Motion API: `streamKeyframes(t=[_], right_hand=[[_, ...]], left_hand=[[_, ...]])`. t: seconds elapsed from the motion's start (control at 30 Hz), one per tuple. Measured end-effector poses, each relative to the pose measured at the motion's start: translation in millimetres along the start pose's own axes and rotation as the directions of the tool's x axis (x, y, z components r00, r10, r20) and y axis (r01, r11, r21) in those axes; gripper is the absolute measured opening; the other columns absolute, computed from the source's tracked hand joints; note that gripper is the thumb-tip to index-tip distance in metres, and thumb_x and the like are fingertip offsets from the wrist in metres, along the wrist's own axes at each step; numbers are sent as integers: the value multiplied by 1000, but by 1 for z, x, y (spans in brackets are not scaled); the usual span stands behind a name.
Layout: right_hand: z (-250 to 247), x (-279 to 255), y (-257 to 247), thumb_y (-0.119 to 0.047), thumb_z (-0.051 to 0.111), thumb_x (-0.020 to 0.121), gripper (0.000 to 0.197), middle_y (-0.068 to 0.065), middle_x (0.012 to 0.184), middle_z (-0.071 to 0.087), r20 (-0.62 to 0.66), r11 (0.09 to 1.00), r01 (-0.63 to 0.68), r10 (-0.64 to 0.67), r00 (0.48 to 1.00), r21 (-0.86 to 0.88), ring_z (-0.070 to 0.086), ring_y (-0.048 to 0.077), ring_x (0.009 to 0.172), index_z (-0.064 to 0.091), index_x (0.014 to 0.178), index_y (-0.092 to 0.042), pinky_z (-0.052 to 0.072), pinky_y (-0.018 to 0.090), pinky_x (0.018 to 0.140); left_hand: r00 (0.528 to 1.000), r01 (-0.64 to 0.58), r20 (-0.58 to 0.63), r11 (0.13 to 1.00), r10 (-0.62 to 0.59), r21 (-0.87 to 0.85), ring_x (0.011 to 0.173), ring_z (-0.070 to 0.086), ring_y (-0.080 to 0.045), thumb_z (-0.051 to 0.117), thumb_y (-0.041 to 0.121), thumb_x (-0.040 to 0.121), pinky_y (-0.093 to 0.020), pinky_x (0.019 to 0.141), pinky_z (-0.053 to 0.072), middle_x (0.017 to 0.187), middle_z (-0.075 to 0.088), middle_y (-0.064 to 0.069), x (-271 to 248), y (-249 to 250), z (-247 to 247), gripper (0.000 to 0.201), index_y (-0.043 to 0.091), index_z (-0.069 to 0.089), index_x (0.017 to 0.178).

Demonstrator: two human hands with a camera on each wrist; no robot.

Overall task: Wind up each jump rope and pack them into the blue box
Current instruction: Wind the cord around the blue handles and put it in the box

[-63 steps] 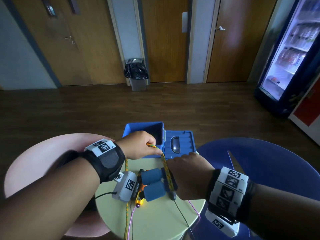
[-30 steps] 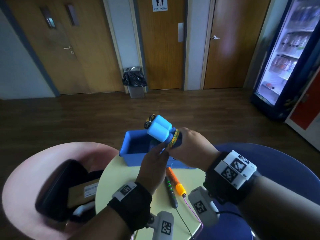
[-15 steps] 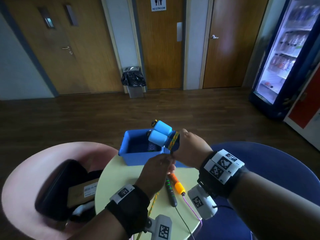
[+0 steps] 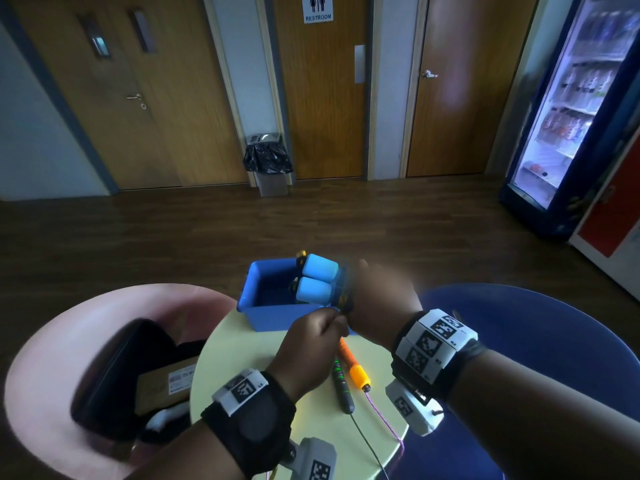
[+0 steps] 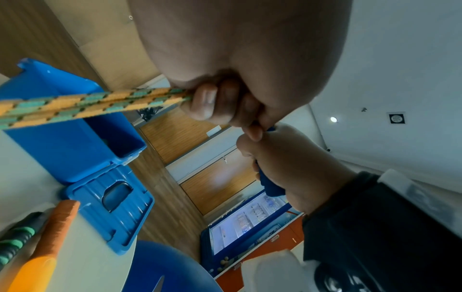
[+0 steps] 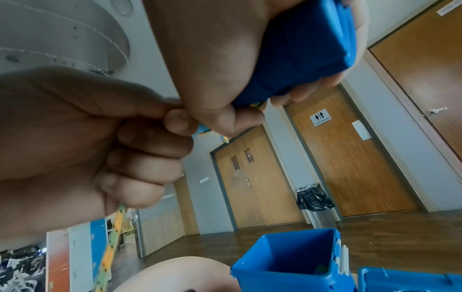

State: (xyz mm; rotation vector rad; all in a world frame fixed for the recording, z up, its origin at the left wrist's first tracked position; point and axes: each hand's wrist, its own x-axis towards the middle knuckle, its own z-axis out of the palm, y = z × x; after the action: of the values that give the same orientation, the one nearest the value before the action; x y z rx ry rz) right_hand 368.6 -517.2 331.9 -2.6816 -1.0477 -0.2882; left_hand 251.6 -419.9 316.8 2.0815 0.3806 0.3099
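My right hand [image 4: 375,299] grips two light-blue foam handles [image 4: 317,278] of one jump rope, side by side, just above the open blue box [image 4: 266,318]. Orange-and-green braided rope [image 5: 87,104] is wrapped round the handles next to that hand. My left hand [image 4: 322,330] pinches this rope right under the right hand. In the right wrist view the handles [image 6: 300,49] fill the right palm, and the rope [image 6: 112,251] hangs down from the left hand [image 6: 140,150]. The box [image 6: 287,274] is below.
The box's lid [image 5: 110,207] lies flat beside it on the round yellow table [image 4: 242,362]. An orange handle [image 4: 353,367] and a dark green-striped handle [image 4: 341,388] lie there, thin cords trailing over the near edge. A pink chair [image 4: 52,341] holds a black bag; a blue chair [image 4: 536,341] stands right.
The blue handles went from lying on the table up into my right hand, then sank slightly towards the box. My left hand moved below them and took hold of the rope.
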Motion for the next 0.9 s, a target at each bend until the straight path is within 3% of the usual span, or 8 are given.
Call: streamKeyframes(t=[0.1, 0.3, 0.47, 0.6, 0.73, 0.9], right_hand=[[0, -1, 0, -46, 61, 75, 45, 2, 102, 62, -28, 1000, 22, -22, 999, -10, 63, 28, 94, 43, 104, -17, 47, 38, 78], [-1, 0, 0, -42, 60, 75, 41, 2, 100, 62, -11, 1000, 16, -15, 1000, 23, 63, 28, 93, 41, 103, -18, 48, 38, 77], [1, 3, 2, -36, 59, 79, 33, 0, 85, 51, 68, 977, -83, 70, 995, 199, 64, 29, 90, 39, 97, -17, 49, 36, 72], [7, 5, 5, -29, 58, 84, 25, 1, 85, 57, 177, 927, -149, 92, 980, 344, 65, 28, 89, 41, 97, -15, 41, 30, 67], [4, 4, 9, -31, 59, 85, 23, -4, 83, 56, 199, 855, -213, 132, 971, 474, 57, 22, 77, 45, 96, -17, 40, 30, 65], [1, 6, 12, -32, 62, 83, 26, -3, 87, 62, 178, 818, -219, 145, 973, 531, 59, 13, 76, 51, 101, -16, 46, 26, 62]], left_hand=[[1000, -9, 0, 999, 9, 53, 78, 60, -13, 48, 37, 93, -35, 72, 48, 76, 64, -4, 0, 1, 0, 28, 20, 60, 74], [998, -43, -43, 998, 44, 40, 74, 57, -15, 53, 25, 99, -31, 66, 45, 75, 64, -8, 0, 4, 1, 27, 14, 60, 76], [994, -99, -37, 993, 101, 58, 71, 54, -21, 52, 31, 96, -39, 66, 43, 71, 58, -12, 1, 6, -1, 31, 7, 56, 77], [987, -155, -25, 982, 159, 112, 61, 45, -18, 47, 36, 90, -44, 60, 41, 65, 48, -12, 3, 5, -4, 34, 8, 45, 70], [976, -215, -13, 966, 219, 147, 58, 37, -11, 48, 32, 90, -36, 55, 34, 59, 38, -3, 5, 4, -7, 33, 13, 35, 67], [970, -237, 6, 946, 242, 221, 56, 38, -14, 48, 33, 90, -38, 53, 33, 56, 37, 1, 7, 5, -10, 32, 17, 33, 66]])
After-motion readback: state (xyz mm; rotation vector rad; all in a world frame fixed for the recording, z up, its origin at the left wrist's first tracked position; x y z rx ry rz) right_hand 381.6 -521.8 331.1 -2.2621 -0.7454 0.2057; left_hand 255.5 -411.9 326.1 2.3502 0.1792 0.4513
